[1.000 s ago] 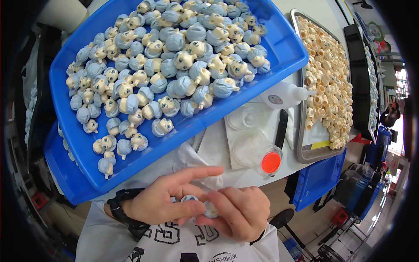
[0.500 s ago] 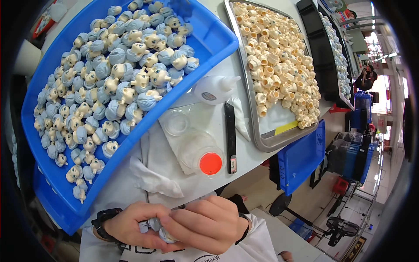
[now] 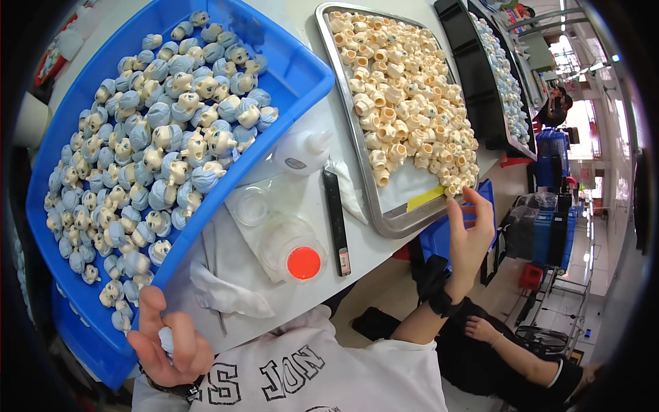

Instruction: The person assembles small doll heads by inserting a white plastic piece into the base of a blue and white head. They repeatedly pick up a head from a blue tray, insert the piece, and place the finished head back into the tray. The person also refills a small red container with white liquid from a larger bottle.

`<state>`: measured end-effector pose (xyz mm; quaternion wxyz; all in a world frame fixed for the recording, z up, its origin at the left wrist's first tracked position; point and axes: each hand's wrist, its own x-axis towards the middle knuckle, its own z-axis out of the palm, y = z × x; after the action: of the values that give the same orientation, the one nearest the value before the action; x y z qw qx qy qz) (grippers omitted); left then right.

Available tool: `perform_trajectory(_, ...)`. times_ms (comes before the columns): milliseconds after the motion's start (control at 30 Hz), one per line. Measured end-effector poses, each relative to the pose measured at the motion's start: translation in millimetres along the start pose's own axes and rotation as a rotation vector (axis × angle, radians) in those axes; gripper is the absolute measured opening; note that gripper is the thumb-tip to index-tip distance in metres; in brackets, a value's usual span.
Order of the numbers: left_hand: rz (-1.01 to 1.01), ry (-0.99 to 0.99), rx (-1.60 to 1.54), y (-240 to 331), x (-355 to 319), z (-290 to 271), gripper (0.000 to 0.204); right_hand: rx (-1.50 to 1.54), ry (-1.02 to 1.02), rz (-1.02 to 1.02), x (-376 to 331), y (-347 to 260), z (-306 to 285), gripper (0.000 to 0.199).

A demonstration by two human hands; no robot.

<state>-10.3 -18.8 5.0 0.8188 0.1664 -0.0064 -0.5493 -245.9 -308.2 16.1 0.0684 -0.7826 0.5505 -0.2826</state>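
My left hand [image 3: 171,347] is at the lower right rim of the large blue bin [image 3: 182,257], its fingers curled around a small blue-grey doll hair piece [image 3: 165,339]. The fingers hide most of that piece, so I cannot tell whether a face is joined to it. Many doll heads [image 3: 158,137] with blue-grey hair and cream faces fill the bin. My right hand [image 3: 470,230] reaches to the near right corner of the metal tray [image 3: 395,226], thumb and fingers apart. Its fingertips are beside the cream hollow doll face pieces [image 3: 412,103] heaped there.
Between bin and tray stand a white squeeze bottle [image 3: 302,154], a clear jar with a red top [image 3: 303,263] and a black box cutter [image 3: 336,223]. A white cloth [image 3: 230,292] lies near the table edge. A black tray [image 3: 480,82] stands beyond. Another person's arm [image 3: 515,353] is at the lower right.
My hands have parted from the small blue-grey pieces they worked together. The left went to the bin's rim with one piece; the right reached across to the metal tray. The view has shifted.
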Motion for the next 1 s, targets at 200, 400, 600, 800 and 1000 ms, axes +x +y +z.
perform_trajectory(200,-0.298,-0.021,0.26,9.9,10.0,6.0,0.053,-0.271,-0.047,-0.074,14.1,20.6,17.3,0.021)
perform_trajectory(400,-0.529,-0.058,0.402,9.9,17.6,3.4,0.043,-0.189,0.011,-0.075,11.8,13.6,19.1,0.016)
perform_trajectory(600,-0.597,0.021,0.592,7.5,21.3,17.5,0.034,0.658,0.06,0.036,-50.5,-79.1,12.1,0.022)
perform_trajectory(800,-0.618,-0.038,0.689,7.7,23.4,13.8,0.042,0.858,-0.491,-0.622,-97.3,-134.2,11.7,0.021)
perform_trajectory(1000,-0.597,-0.28,0.773,6.4,20.8,-0.8,0.025,0.835,-0.547,-0.782,-104.9,-147.3,11.2,0.032)
